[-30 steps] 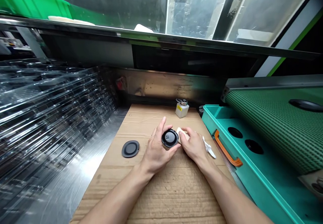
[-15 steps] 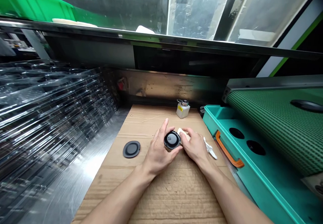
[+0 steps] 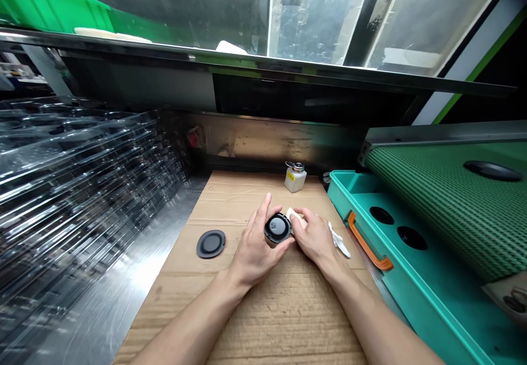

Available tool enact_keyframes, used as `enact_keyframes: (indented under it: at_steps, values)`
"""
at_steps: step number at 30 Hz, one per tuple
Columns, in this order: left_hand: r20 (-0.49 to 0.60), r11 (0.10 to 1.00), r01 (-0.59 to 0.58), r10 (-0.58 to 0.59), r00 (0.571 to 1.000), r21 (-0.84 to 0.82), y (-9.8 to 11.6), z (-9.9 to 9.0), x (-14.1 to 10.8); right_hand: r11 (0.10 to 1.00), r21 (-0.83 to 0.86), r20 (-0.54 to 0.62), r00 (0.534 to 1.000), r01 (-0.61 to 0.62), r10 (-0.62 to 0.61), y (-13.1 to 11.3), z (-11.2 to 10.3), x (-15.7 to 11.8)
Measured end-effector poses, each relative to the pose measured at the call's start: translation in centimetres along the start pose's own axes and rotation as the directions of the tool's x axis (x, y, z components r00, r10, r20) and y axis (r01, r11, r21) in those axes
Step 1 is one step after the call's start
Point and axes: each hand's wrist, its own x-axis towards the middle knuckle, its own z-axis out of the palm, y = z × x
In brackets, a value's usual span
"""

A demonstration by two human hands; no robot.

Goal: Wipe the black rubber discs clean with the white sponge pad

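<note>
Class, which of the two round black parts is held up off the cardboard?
The thick round part in the left hand, its grey centre facing up; the flat black disc lies on the cardboard sheet.

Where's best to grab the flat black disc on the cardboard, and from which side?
Pinch the black disc by its rim, coming from the left. It lies flat on the cardboard, so only the rim offers an edge, and that side is clear of the left hand.
</note>
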Motion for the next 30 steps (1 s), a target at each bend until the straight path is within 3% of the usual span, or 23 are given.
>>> enact_keyframes:
  at_steps: [8, 11, 14, 19, 26, 30]
  values:
    - [0.001, 1.0, 0.012, -0.012, 1.0, 0.013, -0.1, 0.2, 0.0, 0.993, -0.114, 0.037, 0.999, 0.037, -0.033, -0.8, -0.9, -0.2]
    - [-0.013, 1.0, 0.007, -0.007, 1.0, 0.017, -0.2, 0.2, 0.0, 0.965, -0.255, -0.015, 0.998, 0.059, -0.065, -0.9, -2.6, 0.0]
    - [-0.028, 0.999, 0.018, -0.017, 0.999, 0.028, -0.3, 0.2, 0.1, 0.911, -0.41, -0.05, 0.999, -0.038, 0.02, -0.4, -4.7, 0.5]
    - [-0.046, 0.998, 0.041, -0.039, 0.998, 0.038, -0.5, 0.1, 0.2, 0.872, -0.48, 0.225, 0.948, -0.094, 0.226, 1.8, -6.7, 1.2]
    - [-0.043, 0.999, 0.033, -0.032, 0.999, 0.019, -0.6, 0.1, 0.3, 0.866, -0.485, 0.212, 0.944, -0.124, 0.254, 2.9, -6.4, 1.2]
    - [-0.046, 0.999, 0.01, -0.009, 0.999, 0.032, -0.4, 0.1, 0.4, 0.902, -0.43, 0.178, 0.975, -0.045, 0.133, 2.1, -5.1, 1.2]
